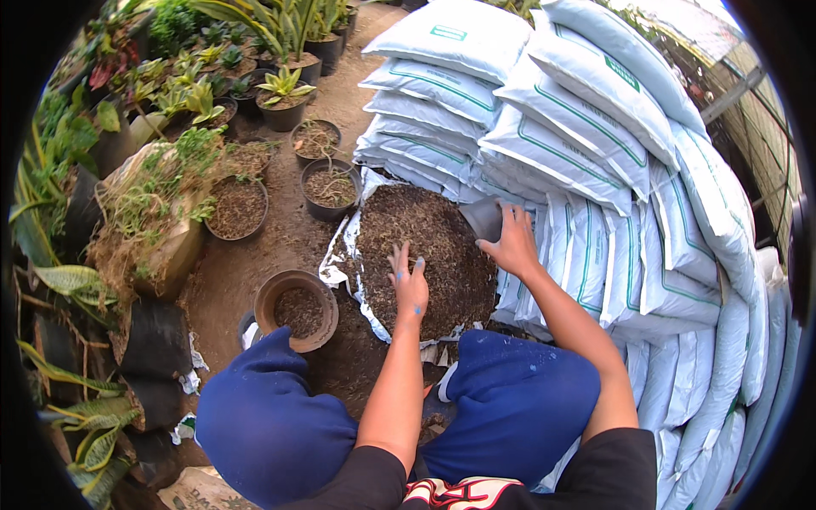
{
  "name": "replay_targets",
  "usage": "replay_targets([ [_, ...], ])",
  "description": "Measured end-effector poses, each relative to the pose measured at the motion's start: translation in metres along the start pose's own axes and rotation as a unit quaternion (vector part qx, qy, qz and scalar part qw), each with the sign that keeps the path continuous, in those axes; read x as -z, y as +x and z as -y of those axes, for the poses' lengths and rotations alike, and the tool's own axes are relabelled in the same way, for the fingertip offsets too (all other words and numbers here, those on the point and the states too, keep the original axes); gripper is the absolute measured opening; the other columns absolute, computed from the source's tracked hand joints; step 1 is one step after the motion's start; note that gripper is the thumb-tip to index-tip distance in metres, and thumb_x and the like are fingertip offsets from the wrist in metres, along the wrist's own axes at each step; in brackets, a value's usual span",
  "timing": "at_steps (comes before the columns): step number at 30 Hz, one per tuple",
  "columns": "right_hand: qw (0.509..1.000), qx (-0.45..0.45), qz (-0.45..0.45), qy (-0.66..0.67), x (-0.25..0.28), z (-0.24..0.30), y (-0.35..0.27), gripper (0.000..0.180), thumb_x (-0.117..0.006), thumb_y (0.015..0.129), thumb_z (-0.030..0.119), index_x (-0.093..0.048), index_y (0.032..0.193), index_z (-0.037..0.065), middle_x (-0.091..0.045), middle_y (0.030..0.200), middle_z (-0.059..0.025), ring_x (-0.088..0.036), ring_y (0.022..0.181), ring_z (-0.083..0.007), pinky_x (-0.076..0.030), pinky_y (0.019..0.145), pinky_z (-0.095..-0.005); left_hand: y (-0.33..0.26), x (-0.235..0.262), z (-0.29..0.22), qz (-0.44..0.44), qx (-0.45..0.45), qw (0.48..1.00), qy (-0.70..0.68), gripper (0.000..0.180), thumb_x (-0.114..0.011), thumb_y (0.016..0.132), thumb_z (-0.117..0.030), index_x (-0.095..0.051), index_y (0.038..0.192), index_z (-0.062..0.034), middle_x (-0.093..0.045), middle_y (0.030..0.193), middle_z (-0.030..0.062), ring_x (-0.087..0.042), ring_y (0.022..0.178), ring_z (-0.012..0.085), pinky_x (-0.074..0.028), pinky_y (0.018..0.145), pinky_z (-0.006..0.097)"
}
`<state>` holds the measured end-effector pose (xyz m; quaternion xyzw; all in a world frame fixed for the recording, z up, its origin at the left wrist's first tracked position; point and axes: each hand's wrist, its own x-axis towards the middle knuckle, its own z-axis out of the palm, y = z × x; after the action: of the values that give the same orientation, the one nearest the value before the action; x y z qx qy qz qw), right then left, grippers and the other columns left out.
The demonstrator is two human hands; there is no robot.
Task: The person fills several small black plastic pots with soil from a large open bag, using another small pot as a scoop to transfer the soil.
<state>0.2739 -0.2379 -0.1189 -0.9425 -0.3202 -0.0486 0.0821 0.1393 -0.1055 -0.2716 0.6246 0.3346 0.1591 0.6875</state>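
A large mound of dark brown potting mix (416, 229) lies in an opened white sack (367, 310) between my knees. My left hand (409, 285) rests over the near side of the mix, its fingers spread and holding nothing. At the far right edge of the mound, my right hand (513, 242) grips a small grey plastic container (484, 218). That container is tilted against the mix, and its mouth is hard to make out. Left of the sack stands a brown pot (323, 331), partly filled with mix, beside my left knee.
Stacked white sacks (561, 157) rise along the right side, close to my right arm. Beyond the mound are black pots with withered plants (331, 186). Another soil-filled pot (238, 210) sits by a bulky sack topped with uprooted weeds (153, 204). Leafy potted plants (285, 89) line the left.
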Motion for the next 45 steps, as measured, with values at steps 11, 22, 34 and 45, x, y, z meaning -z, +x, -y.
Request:
replay_targets([
  [11,0.959,-0.217,0.170,-0.068,-0.048,-0.071,-0.012,0.109,-0.088,0.071,0.046,-0.033,0.152,-0.002,-0.050,0.138,-0.0356,-0.045,0.134,-0.0503,-0.042,0.112,-0.0505,0.001,-0.009,-0.017,-0.085,0.044,0.978,0.187,0.067,-0.060,0.099,-0.038,-0.036,0.159,-0.0220,-0.008,0.173,0.0101,0.003,0.159,0.0311,0.007,0.124,0.058],
  [22,0.904,-0.208,0.343,-0.147,-0.090,-0.085,-0.012,0.102,-0.065,0.084,0.065,-0.038,0.148,-0.010,-0.053,0.142,-0.0318,-0.049,0.135,-0.0480,-0.034,0.115,-0.0533,0.011,-0.015,-0.004,-0.040,0.029,0.984,0.173,0.080,-0.062,0.098,-0.038,-0.021,0.164,-0.0202,-0.001,0.173,0.0126,0.007,0.159,0.0335,0.005,0.126,0.057],
  [34,0.929,-0.209,0.304,0.003,-0.015,-0.029,-0.009,0.101,-0.063,0.081,0.068,-0.046,0.143,-0.010,-0.056,0.141,-0.0309,-0.057,0.130,-0.0405,-0.044,0.110,-0.0444,0.005,-0.014,-0.001,-0.021,0.016,0.988,0.150,0.080,-0.064,0.096,-0.042,-0.026,0.163,-0.0214,-0.004,0.173,0.0138,0.006,0.159,0.0350,0.005,0.124,0.057],
  [45,0.994,-0.043,-0.040,-0.095,0.124,0.055,-0.035,0.091,-0.085,0.073,0.046,-0.050,0.143,0.002,-0.058,0.129,-0.0255,-0.052,0.125,-0.0404,-0.044,0.105,-0.0486,-0.015,-0.021,-0.059,0.041,-0.069,0.993,0.084,0.073,-0.065,0.095,-0.031,-0.035,0.159,-0.0133,-0.021,0.169,0.0198,-0.007,0.158,0.0390,-0.006,0.127,0.051],
])
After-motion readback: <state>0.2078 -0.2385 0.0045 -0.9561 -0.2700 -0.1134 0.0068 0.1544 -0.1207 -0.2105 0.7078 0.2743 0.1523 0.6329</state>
